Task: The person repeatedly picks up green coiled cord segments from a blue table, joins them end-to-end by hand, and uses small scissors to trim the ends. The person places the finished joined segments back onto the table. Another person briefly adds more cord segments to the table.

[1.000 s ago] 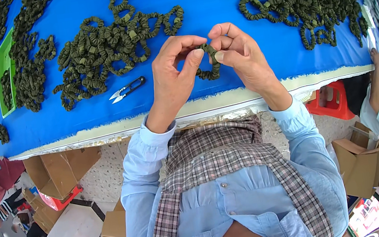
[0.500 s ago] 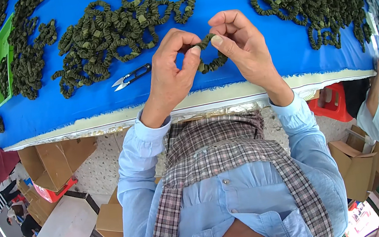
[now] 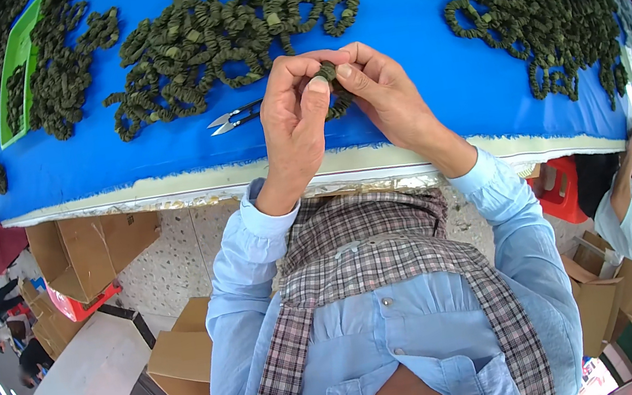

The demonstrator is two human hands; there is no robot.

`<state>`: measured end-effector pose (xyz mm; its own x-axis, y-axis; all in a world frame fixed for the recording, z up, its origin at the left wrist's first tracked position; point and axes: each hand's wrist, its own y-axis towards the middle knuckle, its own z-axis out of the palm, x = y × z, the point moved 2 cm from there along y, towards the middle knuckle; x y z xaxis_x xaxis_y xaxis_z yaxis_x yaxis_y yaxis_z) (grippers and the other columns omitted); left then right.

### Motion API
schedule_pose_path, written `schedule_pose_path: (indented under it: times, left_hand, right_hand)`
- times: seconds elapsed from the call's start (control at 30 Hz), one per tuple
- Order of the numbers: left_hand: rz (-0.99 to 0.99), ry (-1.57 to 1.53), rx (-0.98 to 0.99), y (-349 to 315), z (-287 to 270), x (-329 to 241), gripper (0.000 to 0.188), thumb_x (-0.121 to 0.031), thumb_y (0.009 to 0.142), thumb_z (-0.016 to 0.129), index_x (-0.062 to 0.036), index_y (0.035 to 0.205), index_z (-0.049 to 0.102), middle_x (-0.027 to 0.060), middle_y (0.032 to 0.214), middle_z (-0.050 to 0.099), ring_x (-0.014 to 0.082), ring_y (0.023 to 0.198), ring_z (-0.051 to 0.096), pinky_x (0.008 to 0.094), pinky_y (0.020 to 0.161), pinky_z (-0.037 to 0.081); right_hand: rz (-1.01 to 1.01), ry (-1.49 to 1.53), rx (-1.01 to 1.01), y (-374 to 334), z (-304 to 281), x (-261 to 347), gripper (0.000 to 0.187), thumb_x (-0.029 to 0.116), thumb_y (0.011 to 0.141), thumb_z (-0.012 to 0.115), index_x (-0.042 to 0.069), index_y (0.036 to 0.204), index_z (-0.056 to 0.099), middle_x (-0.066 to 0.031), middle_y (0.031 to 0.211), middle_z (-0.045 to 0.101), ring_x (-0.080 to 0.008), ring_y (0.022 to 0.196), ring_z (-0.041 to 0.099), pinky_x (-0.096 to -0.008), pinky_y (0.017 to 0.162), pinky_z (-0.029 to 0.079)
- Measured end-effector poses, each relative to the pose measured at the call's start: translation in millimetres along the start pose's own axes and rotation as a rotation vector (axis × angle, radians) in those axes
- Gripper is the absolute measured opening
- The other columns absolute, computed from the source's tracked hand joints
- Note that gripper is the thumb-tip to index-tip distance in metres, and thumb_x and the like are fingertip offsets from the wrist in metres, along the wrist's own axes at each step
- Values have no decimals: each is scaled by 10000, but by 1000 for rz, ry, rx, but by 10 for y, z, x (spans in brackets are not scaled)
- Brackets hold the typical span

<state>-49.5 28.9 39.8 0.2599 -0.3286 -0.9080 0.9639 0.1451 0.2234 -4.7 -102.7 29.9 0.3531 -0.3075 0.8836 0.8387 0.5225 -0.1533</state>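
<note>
Between both hands, just above the table's near edge, is a dark green scrunchie [image 3: 327,71], a small ring of gathered cloth. My left hand [image 3: 290,124] pinches its upper part between thumb and forefinger. From the other side, my right hand [image 3: 393,100] grips it with thumb and fingertips, close against the left. The ring's lower part hangs between the palms, and the fingers hide some of it. Thread snips [image 3: 232,118] with black handles lie beside my left hand, their handle ends hidden behind it.
A heap of dark green scrunchies [image 3: 198,39] lies beyond my hands on the blue table covering [image 3: 403,13]. Another large heap [image 3: 550,15] is at right. On the left, more surround a green tray [image 3: 4,121]. Cardboard boxes [image 3: 99,250] and a red stool [image 3: 563,193] stand below.
My hands have drawn together, and the scrunchie, earlier an open ring, is now bunched and more hidden. My left hand now covers the snips' handle ends. The whole view has shifted slightly.
</note>
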Motion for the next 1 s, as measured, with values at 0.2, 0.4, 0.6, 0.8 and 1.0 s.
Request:
schedule_pose_path:
  times: [0.2, 0.4, 0.6, 0.8, 1.0]
  left_hand:
    - [51, -27, -114, -11, -379, -261, 104, -126, 1012, 412, -45, 1046, 468, 137, 1076, 601, 166, 916, 565, 316, 798, 464]
    - [-100, -193, -158, -134, -529, -437, 144, -163, 1012, 425, -24, 1027, 461, 99, 925, 557, 155, 793, 500, 331, 729, 454]
    - [-103, -359, -42, -153, -468, -430, 156, -182, 1012, 434, -27, 1014, 458, 97, 914, 551, 144, 782, 489, 316, 704, 443]
    - [-13, 33, -25, -159, -385, -372, 196, -219, 1005, 490, -28, 1038, 468, 121, 1002, 626, 131, 832, 563, 275, 759, 475]
    - [21, 99, 10, -167, -212, -199, 223, -222, 984, 544, -8, 1034, 509, 150, 1050, 637, 165, 899, 602, 289, 813, 489]
  right_hand:
    - [-483, -816, 115, 323, 183, -76, 151, 159, 882, 666, 37, 950, 608, -55, 911, 601, -208, 841, 557, -334, 751, 460]
    - [-746, -1229, 330, 405, 558, -287, 147, 53, 789, 659, 68, 925, 604, -92, 983, 537, -276, 851, 501, -377, 747, 443]
    - [-773, -1403, 314, 363, 467, -344, 213, 6, 737, 615, 46, 944, 584, -96, 862, 483, -274, 801, 475, -378, 706, 425]
    - [-500, -1204, 45, 73, 74, 25, 155, -30, 853, 527, -2, 995, 582, -131, 899, 557, -244, 829, 567, -337, 692, 465]
    - [-87, -568, -162, -350, -75, 338, 243, 53, 1000, 402, -9, 1177, 557, -52, 984, 594, -98, 848, 562, -249, 740, 464]
